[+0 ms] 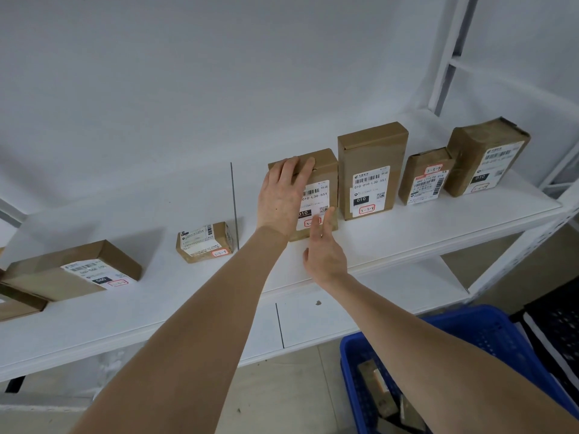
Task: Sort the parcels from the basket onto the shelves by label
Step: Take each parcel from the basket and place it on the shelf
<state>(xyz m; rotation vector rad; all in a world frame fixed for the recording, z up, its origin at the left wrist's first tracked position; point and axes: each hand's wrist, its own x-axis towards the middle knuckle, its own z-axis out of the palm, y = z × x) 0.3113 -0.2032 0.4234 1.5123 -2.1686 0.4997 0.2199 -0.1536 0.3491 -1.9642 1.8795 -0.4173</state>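
The brown cardboard parcel (pixel 324 170) stands upright on the white shelf board (pixel 407 233), its printed label facing out, just right of a thin metal divider (pixel 234 205). The left hand (pixel 283 195) lies flat over its upper left corner, fingers (pixel 300 170) straight and spread, gripping nothing. The right hand (pixel 326 255) reaches up from below, its straight fingertips (pixel 327 219) touching the label's lower edge. A taller box (pixel 371 158) stands just beside the parcel, with two more parcels further right. Left of the divider sit a small parcel (pixel 203 242) and a flat box (pixel 72 270). A white wall (pixel 219 73) backs the shelf. A blue basket (pixel 488 333) holding parcels sits below.
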